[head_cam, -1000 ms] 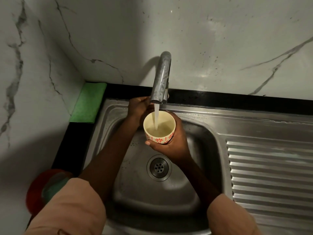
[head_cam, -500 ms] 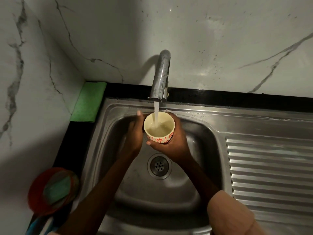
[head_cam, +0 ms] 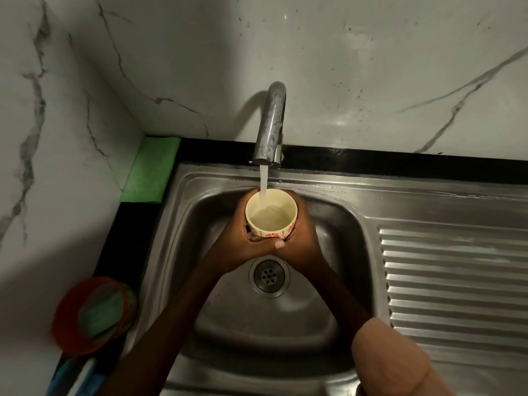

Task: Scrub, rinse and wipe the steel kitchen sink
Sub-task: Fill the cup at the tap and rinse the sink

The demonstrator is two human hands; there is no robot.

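Steel fills most of the view: the brushed stainless kitchen sink (head_cam: pixel 183 212), with its deep square basin and ribbed draining board (head_cam: pixel 457 281) to the right, is set into a black worktop (head_cam: pixel 371 161) against grey-veined marble walls, and its round perforated drain (head_cam: pixel 268 275) sits open at the bottom. Over the basin the curved chrome tap (head_cam: pixel 271 124) runs a steady stream into a small cream cup with red flower print (head_cam: pixel 271 215), which is roughly half full. Both hands are clamped on that cup, the left hand (head_cam: pixel 240 247) wrapped round its near-left side and the right hand (head_cam: pixel 300 241) round its right, fingers meeting beneath it. The likeliest trouble is overfilling: left under the tap, the cup would brim and spill over wet fingers, and a slick glazed wall could slip and strike the steel, chipping. Tipping it too fast might throw water past the rim onto the worktop or the sleeves. A folded green cloth (head_cam: pixel 151 170) lies in the back-left corner, close enough to get soaked before wiping; the red round dish holding a green scrub pad (head_cam: pixel 94 312) at the left edge risks being knocked by an elbow.
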